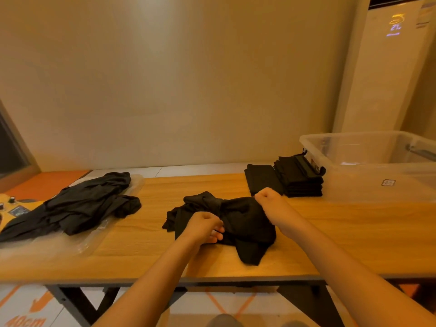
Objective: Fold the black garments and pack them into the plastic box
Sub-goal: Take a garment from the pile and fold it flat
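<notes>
A crumpled black garment [238,223] lies in the middle of the wooden table [165,192]. My left hand [205,228] grips its near left part with curled fingers. My right hand [271,201] is curled into the cloth at its far right edge. A heap of unfolded black garments [77,206] lies on a clear plastic sheet at the left. Two stacks of folded black garments [299,178] stand at the back right, against the clear plastic box [377,182], which looks empty.
A yellow device with knobs [11,206] sits at the table's left edge under the heap. A tall white air conditioner [387,67] stands behind the box. The table's front edge runs just below my forearms.
</notes>
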{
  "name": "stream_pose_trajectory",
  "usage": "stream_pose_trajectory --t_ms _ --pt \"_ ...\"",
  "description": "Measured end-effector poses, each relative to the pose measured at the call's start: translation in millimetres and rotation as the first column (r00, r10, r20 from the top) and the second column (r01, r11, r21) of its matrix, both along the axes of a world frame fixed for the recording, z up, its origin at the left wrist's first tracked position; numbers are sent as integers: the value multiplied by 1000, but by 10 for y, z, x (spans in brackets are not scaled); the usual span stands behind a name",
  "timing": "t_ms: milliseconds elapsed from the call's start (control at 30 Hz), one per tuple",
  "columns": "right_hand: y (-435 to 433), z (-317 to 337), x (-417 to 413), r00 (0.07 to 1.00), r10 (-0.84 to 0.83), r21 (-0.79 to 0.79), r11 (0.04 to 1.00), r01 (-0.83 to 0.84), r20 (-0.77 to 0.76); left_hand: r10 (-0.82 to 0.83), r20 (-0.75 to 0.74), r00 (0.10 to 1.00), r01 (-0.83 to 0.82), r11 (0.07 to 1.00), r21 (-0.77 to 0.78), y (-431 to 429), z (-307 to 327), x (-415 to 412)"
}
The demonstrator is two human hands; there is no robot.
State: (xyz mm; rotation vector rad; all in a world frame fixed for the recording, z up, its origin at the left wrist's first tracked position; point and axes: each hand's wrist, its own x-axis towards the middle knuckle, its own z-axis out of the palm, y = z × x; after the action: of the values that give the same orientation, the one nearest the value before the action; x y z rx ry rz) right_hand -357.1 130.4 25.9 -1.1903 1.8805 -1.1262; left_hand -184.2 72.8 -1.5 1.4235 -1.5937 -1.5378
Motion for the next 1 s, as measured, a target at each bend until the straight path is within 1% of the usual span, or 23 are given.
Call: stream_pose_trajectory --t_ms 33,100,167,200,233,267,333,367,433,467,500,533,600,633,667,733,767,833,900,967,1000 --pt "3 16 -21 999 -42 -24 999 43 29 78 -84 993 -71 994 78 4 -21 8" --pt "4 35 -64 996 -79 -73 994 82 50 247 -281 927 -183 955 235 -25 -70 48" --pt "18 46 -105 995 -87 -88 992 91 49 340 -447 827 -190 919 347 -70 -100 117" --pt "20 42 -133 997 -64 -80 995 67 43 366 -500 785 -171 903 393 -85 -97 148" --pt "16 42 -161 999 -30 -54 998 32 32 378 -515 769 -155 893 423 -96 -91 186" --pt "6 37 -190 1000 -4 -10 1000 4 0 365 -505 782 -142 894 426 -96 -74 205" --pt "-23 13 -251 994 25 99 995 -15 -107 273 -443 854 -110 927 360 -99 -61 267" --pt "-36 -2 -278 987 43 149 989 -19 -156 209 -385 899 -93 950 297 -114 -65 318" --pt "-64 -19 -320 975 54 195 981 -11 -217 70 -184 980 -50 993 111 -156 -76 450" --pt "-78 -33 -340 977 42 190 982 -2 -211 29 -79 996 -28 1000 14 -175 -83 523" --pt "-93 -36 -354 982 21 177 984 13 -185 32 -4 999 -32 997 -66 -197 -89 594" --pt "-105 -34 -376 988 -18 151 988 41 -150 70 38 997 -65 990 -126 -219 -87 666" --pt "-126 6 -448 982 -115 75 989 128 -151 192 52 980 -176 959 -221 -265 -40 816" --pt "-139 39 -502 977 -172 44 983 178 -126 253 44 966 -233 935 -268 -309 -2 898" --pt "-145 92 -555 974 -223 17 974 224 -37 302 37 952 -276 908 -314 -367 44 982" --pt "-156 233 -638 937 -274 0 960 280 215 370 43 928 -325 859 -395 -501 157 1138" --pt "-172 304 -678 919 -283 -15 954 298 276 401 48 915 -343 835 -430 -558 226 1200" --pt "-197 452 -748 900 -294 -56 943 328 321 460 43 887 -379 777 -503 -685 391 1300" --pt "-240 579 -828 893 -301 -142 921 363 333 517 24 855 -417 716 -559 -809 597 1371" --pt "-242 731 -892 896 -317 -219 893 393 312 568 -10 823 -467 666 -582 -908 836 1408" --pt "-247 818 -924 895 -336 -251 876 411 294 577 -45 816 -494 655 -572 -944 968 1406"
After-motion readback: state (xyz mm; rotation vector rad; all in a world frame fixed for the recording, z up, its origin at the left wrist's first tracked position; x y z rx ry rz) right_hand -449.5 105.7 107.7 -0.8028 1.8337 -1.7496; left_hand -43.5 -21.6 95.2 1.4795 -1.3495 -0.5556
